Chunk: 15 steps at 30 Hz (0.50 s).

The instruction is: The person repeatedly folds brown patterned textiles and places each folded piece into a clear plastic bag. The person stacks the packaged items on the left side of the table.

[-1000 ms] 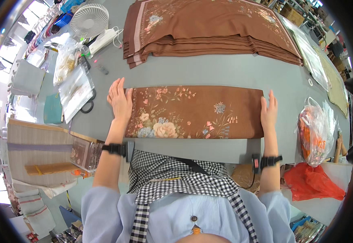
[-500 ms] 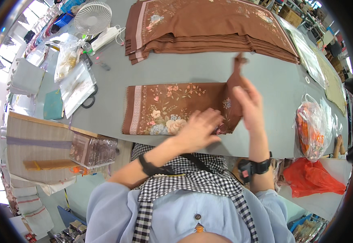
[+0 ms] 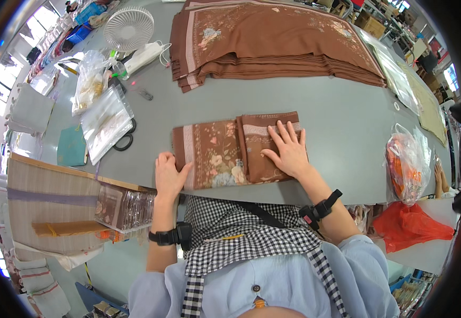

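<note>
A brown floral scarf (image 3: 214, 153) lies on the grey table before me, its right part folded over to the left in a thick panel. My right hand (image 3: 288, 151) lies flat on that panel, fingers spread. At the scarf's near left edge is my left hand (image 3: 171, 175). Its fingers are bent at the edge and its thumb is over the cloth; the fingertips are partly hidden. Beyond it a stack of similar brown scarves (image 3: 278, 40) with floral corners lies across the table.
At the left are a white fan (image 3: 129, 28), clear plastic bags (image 3: 103, 124), black-handled scissors (image 3: 124, 142) and a teal booklet (image 3: 72, 146). A box with wrapped packets (image 3: 130, 206) stands lower left. A bag with orange contents (image 3: 406, 169) sits at the right, near another person's hand (image 3: 439, 177).
The scarf's raised right end has been laid over to the left. My right hand has come down flat on it, while my left hand has moved from its middle to the left edge.
</note>
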Motion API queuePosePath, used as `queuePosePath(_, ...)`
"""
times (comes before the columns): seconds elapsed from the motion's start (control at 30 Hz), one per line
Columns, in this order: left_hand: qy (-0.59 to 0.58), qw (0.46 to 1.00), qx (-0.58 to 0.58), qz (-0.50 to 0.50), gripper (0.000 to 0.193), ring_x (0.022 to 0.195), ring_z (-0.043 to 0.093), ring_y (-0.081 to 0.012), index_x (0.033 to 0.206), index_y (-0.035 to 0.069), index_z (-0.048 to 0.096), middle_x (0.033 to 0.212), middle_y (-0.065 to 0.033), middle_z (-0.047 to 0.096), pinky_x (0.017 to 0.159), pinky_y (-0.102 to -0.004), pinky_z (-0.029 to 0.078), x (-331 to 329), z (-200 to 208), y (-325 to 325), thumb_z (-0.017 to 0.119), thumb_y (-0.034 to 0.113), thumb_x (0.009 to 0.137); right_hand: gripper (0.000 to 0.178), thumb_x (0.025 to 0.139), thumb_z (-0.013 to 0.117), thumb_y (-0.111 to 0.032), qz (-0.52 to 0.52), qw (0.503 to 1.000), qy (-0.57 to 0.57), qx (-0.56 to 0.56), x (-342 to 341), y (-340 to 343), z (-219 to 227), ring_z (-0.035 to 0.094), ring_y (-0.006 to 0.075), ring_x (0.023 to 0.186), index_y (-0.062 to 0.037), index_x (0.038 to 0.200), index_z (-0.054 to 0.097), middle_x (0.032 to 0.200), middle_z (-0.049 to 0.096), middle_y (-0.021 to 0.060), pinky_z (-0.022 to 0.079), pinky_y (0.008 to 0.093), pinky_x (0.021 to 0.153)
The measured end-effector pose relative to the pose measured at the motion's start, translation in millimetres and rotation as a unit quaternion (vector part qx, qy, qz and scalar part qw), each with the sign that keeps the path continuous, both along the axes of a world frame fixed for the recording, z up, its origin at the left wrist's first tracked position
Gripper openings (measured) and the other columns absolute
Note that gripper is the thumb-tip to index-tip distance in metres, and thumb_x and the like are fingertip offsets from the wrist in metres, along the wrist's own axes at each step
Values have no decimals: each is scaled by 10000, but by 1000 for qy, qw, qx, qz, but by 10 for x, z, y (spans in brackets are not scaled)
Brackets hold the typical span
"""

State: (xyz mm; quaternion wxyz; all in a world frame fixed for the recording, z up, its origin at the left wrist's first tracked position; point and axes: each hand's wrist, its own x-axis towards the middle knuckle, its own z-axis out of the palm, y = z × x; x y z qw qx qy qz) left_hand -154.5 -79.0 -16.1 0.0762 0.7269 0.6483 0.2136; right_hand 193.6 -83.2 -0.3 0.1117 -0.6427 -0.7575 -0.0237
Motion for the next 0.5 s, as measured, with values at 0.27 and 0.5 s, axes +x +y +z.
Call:
queuePosePath(0.27, -722, 660, -206, 36, 442, 1034, 627, -227, 1303, -34, 445, 1201, -158, 598, 872, -346, 531, 127, 516, -214, 576, 71, 895, 555, 955, 513, -341, 203, 970, 130, -28, -1117, -188, -193, 311, 305, 1404, -11, 1394, 430, 1483, 384, 161, 216, 463, 1156)
queuePosePath(0.5, -500, 837, -96, -203, 598, 1104, 530, -176, 1386, -23, 346, 1238, -131, 504, 939, -306, 450, 1444, 734, 33, 636, 101, 879, 426, 962, 556, -201, -17, 761, 615, -207, -397, -229, 112, 571, 270, 1174, -11, 1340, 505, 1281, 591, 150, 495, 353, 928)
